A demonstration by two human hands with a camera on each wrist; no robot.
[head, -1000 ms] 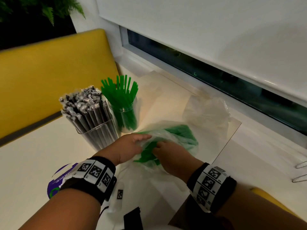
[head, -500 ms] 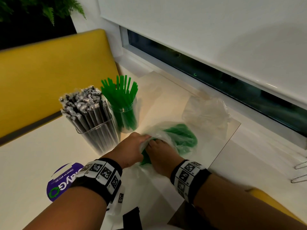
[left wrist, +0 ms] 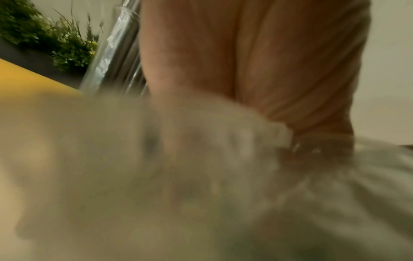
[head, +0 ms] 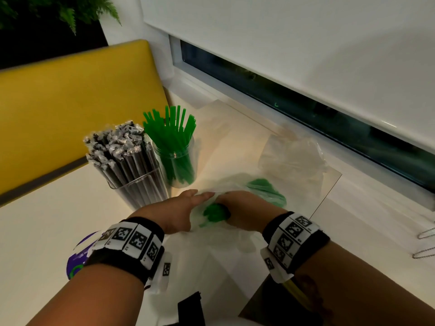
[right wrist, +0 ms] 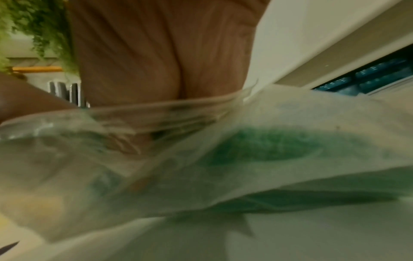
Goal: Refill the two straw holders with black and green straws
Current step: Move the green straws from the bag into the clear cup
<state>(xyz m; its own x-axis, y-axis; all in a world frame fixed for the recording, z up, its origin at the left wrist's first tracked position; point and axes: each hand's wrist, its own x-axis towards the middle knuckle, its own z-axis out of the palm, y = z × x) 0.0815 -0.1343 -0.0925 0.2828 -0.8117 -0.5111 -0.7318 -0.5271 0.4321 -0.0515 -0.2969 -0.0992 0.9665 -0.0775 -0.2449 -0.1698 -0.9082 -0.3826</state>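
Green straws [head: 215, 212] in their bag [head: 237, 241] run bench-flat away from the body; right hand [head: 237, 214] apparently grips them, left hand [head: 175, 211] flat beside.

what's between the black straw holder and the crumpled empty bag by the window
In the head view, the jar of green straws stands beside the black straw holder; bare table runs to the empty bag.
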